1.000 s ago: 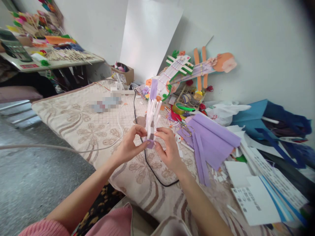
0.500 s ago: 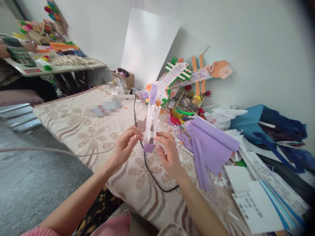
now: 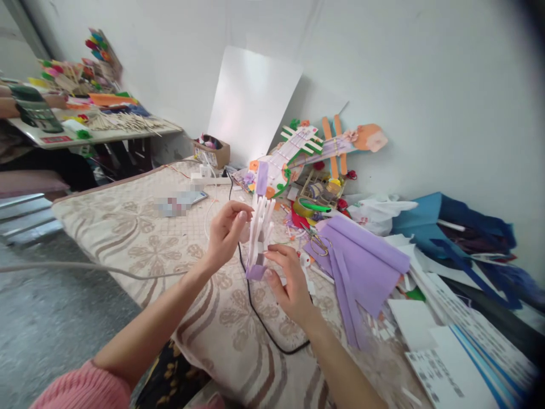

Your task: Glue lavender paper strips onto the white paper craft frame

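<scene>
At frame centre, the right hand (image 3: 289, 284) pinches the purple base of a bundle of white paper strips (image 3: 260, 233), held upright above the patterned mattress (image 3: 128, 227). The left hand (image 3: 227, 230) curls its fingertips on the strips, arranging them; squaring them needs a gentle grip.

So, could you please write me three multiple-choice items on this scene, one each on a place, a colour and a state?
1. Where do the purple sheets lie?
A. right of the hands
B. on the far table
C. on the floor

2. What colour is the cable that crosses the bedspread?
A. red
B. black
C. yellow

3. How is the bundle of white strips held?
A. flat on the bed
B. upright between both hands
C. hanging from the wall

Answers: A, the sheets lie beside the right hand; B, it looks black; B, the left hand pinches it too.
</scene>
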{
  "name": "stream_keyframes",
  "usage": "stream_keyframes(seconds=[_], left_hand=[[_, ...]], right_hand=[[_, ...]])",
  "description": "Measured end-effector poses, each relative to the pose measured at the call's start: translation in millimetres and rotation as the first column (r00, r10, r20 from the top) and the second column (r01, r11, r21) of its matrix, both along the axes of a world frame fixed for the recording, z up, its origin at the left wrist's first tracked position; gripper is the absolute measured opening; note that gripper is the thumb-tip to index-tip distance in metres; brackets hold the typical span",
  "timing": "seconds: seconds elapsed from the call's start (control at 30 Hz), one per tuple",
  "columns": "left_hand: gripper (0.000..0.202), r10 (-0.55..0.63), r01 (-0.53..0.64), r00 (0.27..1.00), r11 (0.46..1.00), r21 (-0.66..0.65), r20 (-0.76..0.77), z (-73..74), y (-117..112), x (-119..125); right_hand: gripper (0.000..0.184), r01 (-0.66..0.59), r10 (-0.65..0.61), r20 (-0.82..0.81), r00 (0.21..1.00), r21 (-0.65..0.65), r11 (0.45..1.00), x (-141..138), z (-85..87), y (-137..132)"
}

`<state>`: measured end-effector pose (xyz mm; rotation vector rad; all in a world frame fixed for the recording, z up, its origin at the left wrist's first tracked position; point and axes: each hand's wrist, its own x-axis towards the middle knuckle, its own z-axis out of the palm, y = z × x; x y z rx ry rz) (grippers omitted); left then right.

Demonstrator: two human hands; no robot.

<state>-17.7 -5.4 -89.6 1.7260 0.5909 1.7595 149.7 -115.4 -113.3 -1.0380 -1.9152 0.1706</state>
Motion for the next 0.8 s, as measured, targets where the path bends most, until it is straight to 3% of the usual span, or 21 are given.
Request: stream_keyframes(seconds=[0.17, 0.4, 0.57, 0.7, 0.8], left_hand=[[0.019, 0.045, -0.04, 0.997, 0.997, 0.072, -0.067, -5.6, -5.4, 3.8], [0.02, -0.067, 0.073, 0.995, 0.994, 0.078, -0.07, -19.0, -22.6, -13.2], [0.041, -0.203, 0.239, 0.941, 0.965, 0.104, -0.27, -33.5, -34.2, -34.9], [0.051, -0.136, 0.237, 0.881, 0.956, 0.173, -0.452, -30.3, -37.9, -39.5], [0.051, -0.103, 0.227, 0.859, 0.955, 0.192, -0.502, -25.3, -38.1, -35.9]], right_hand=[[0.037, 0.004, -0.004, 0.001, 1.0, -0.005, 1.0, 0.0, -1.9, 0.1], [0.039, -0.006, 0.005, 0.023, 1.0, 0.03, 1.0, 2.1, 0.2, 1.3], [0.044, -0.003, 0.001, 0.057, 0.998, 0.035, 0.999, 3.5, 2.0, 1.4], [0.047, -0.019, 0.016, 0.074, 0.997, 0.04, 0.999, 3.9, 2.0, 1.5], [0.047, -0.021, 0.016, 0.084, 0.996, 0.054, 0.998, 4.9, 2.4, 1.6]])
